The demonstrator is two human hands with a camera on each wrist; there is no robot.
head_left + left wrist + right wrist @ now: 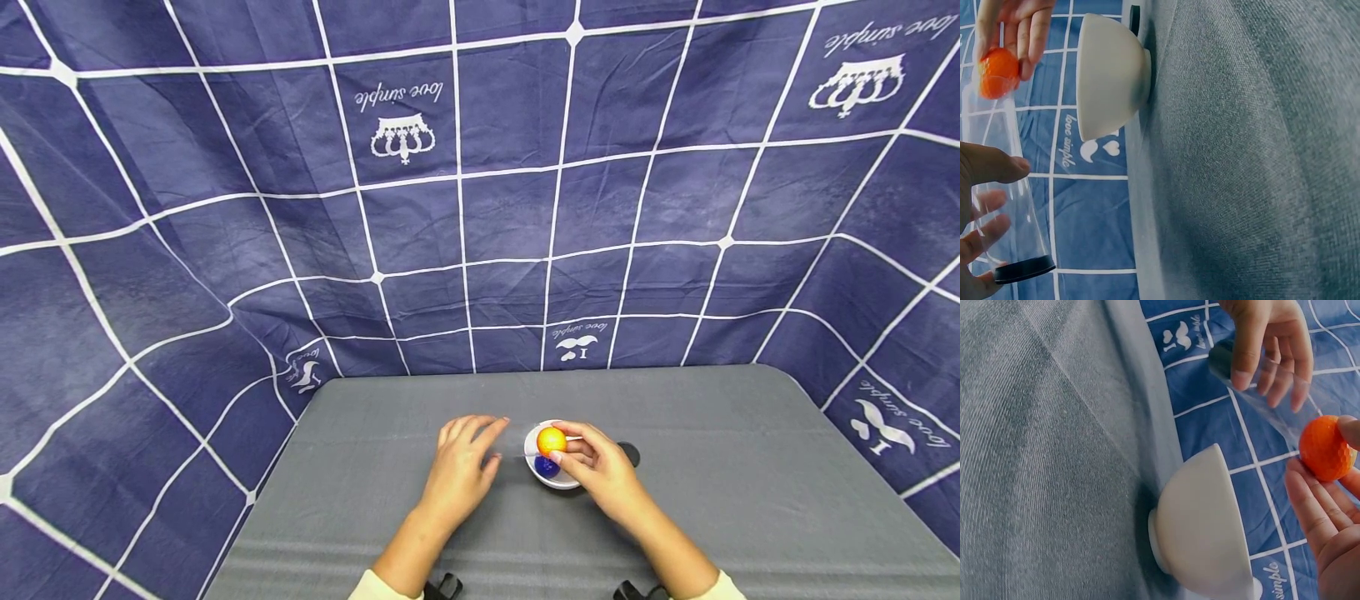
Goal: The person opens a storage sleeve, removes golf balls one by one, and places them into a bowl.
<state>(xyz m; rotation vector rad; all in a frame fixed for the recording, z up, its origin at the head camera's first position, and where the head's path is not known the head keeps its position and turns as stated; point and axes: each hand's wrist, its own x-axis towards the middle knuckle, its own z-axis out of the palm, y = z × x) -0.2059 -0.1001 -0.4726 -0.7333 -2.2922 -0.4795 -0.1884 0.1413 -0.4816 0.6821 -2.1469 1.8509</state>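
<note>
My left hand grips a clear plastic tube with a black cap on its far end. In the head view the tube hardly shows. My right hand pinches an orange dimpled golf ball between thumb and fingers, right at the tube's uncapped mouth. How far the ball sits inside the mouth I cannot tell. Both are above a white bowl standing upright on the table. Inside the bowl lies a blue ball, partly covered by the orange one in the head view.
A black round lid lies on the grey cloth-covered table, just right of the bowl and partly behind my right hand. Blue curtains with white lines enclose the table at the back and sides.
</note>
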